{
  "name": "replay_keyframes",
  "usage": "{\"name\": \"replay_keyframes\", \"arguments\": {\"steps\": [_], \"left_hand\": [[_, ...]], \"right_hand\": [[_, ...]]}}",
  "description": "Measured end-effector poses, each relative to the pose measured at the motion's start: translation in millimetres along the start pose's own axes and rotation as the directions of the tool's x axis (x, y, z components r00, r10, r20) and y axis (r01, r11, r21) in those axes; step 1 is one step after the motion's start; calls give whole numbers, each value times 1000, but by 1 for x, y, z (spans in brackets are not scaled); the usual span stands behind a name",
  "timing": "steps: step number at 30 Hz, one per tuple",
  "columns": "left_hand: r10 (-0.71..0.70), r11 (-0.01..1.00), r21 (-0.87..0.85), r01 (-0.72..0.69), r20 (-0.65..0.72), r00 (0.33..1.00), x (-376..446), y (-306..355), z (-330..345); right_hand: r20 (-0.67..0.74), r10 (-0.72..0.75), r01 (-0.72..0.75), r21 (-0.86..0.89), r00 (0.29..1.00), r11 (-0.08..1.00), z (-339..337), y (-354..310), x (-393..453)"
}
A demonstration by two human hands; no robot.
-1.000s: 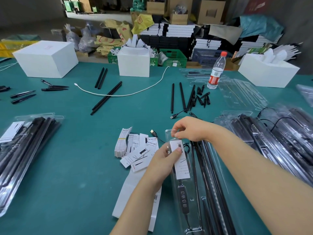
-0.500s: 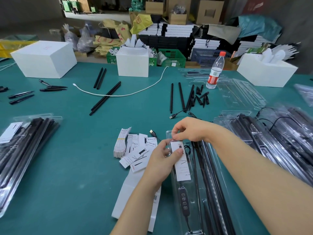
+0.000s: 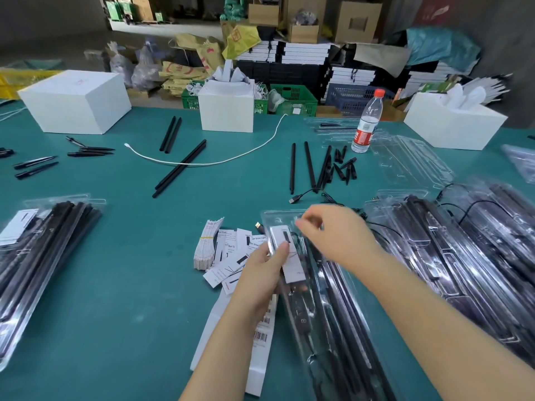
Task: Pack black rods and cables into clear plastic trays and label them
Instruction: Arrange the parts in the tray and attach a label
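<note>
A clear plastic tray point(image 3: 350, 322) lies in front of me, packed with black rods point(image 3: 337, 296) and a cable with an inline controller point(image 3: 301, 316). A white label point(image 3: 293, 264) sits on its upper left part. My left hand point(image 3: 260, 273) grips the tray's left edge, thumb pressed on the label. My right hand point(image 3: 333, 238) hovers at the tray's far end with bent, blurred fingers; I cannot make out whether they pinch the rim. Loose labels point(image 3: 231, 257) and a banded label bundle point(image 3: 206, 244) lie just left of the tray.
A barcode sticker sheet point(image 3: 257, 360) lies under my left forearm. Packed trays are stacked at left point(image 3: 37, 256) and right point(image 3: 463, 256). Loose rods point(image 3: 309, 169), a white cable point(image 3: 231, 161), empty trays point(image 3: 411, 163), a water bottle point(image 3: 366, 123) and white boxes point(image 3: 75, 102) lie farther back.
My right hand has lifted and shifted right from the tray's top edge, and is now blurred. My left hand keeps its hold with the thumb on the label.
</note>
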State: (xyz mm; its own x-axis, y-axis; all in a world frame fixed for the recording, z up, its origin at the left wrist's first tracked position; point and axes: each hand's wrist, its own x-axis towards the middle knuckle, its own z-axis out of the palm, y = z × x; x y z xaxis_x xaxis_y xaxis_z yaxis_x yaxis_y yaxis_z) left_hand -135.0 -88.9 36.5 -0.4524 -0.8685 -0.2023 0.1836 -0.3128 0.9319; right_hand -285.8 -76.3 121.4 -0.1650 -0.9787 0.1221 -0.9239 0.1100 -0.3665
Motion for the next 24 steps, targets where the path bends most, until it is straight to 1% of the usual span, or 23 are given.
{"name": "replay_keyframes", "arguments": {"steps": [1, 2, 4, 5, 7, 9, 10, 11, 12, 13, 14, 15, 16, 17, 18, 19, 20, 22, 23, 24], "left_hand": [[6, 1000, -9, -6, -9, 1000, 0, 2, 0], [2, 998, -58, -3, -6, 1000, 1, 4, 0], [-20, 971, -236, 28, 36, 999, -1, 6, 1], [-23, 951, -306, 35, 44, 999, -2, 6, 3], [10, 938, -347, 14, 67, 998, -4, 4, 4], [82, 944, -329, -43, 107, 991, -3, 0, 5], [103, 953, -295, -72, 91, 991, -3, -1, 7], [120, 974, -201, -107, 49, 992, -2, -2, 8], [132, 989, -70, -132, 0, 991, -1, -3, 8], [131, 991, 43, -129, -38, 991, -1, -3, 8], [124, 988, 97, -118, -60, 990, -1, -5, 7], [90, 995, 49, -88, -35, 995, -1, -7, 6], [30, 997, -76, -27, 31, 999, -1, -7, 7], [5, 986, -168, 15, 113, 994, -1, -6, 8], [8, 978, -206, 30, 181, 984, -3, -6, 9], [16, 979, -201, 29, 219, 976, -4, -6, 10], [36, 982, -191, 8, 227, 973, -4, -8, 10], [52, 980, -197, -14, 189, 981, -5, -9, 11], [52, 979, -201, -17, 168, 984, -5, -9, 11], [50, 978, -207, -19, 147, 988, -4, -9, 11]], "right_hand": [[90, 16, -16, 2, 996, 1000, 3, -5, -13], [175, 27, -28, 1, 984, 1000, 6, -9, -25], [274, 40, -54, 46, 961, 997, 9, -14, -45], [288, 34, -61, 86, 957, 994, 8, -13, -49], [268, 23, -59, 126, 963, 990, 3, -10, -48], [214, 32, -64, 147, 976, 987, -6, -2, -42], [186, 40, -76, 190, 982, 979, -13, 1, -38], [174, 48, -93, 262, 984, 961, -20, 5, -34], [176, 57, -120, 375, 983, 919, -29, 7, -31], [190, 67, -156, 510, 979, 846, -37, 9, -28], [210, 61, -184, 636, 976, 749, -44, 12, -26], [221, 49, -201, 741, 974, 641, -48, 15, -23], [224, 42, -212, 823, 974, 527, -49, 18, -20], [220, 53, -222, 883, 974, 414, -49, 21, -17], [217, 79, -231, 921, 973, 314, -47, 24, -15], [223, 110, -243, 941, 969, 235, -44, 26, -13], [234, 154, -260, 947, 960, 187, -39, 30, -12], [272, 237, -308, 943, 933, 129, -29, 37, -11], [288, 264, -325, 940, 921, 108, -24, 40, -13], [300, 269, -340, 933, 916, 118, -18, 44, -15]]}}
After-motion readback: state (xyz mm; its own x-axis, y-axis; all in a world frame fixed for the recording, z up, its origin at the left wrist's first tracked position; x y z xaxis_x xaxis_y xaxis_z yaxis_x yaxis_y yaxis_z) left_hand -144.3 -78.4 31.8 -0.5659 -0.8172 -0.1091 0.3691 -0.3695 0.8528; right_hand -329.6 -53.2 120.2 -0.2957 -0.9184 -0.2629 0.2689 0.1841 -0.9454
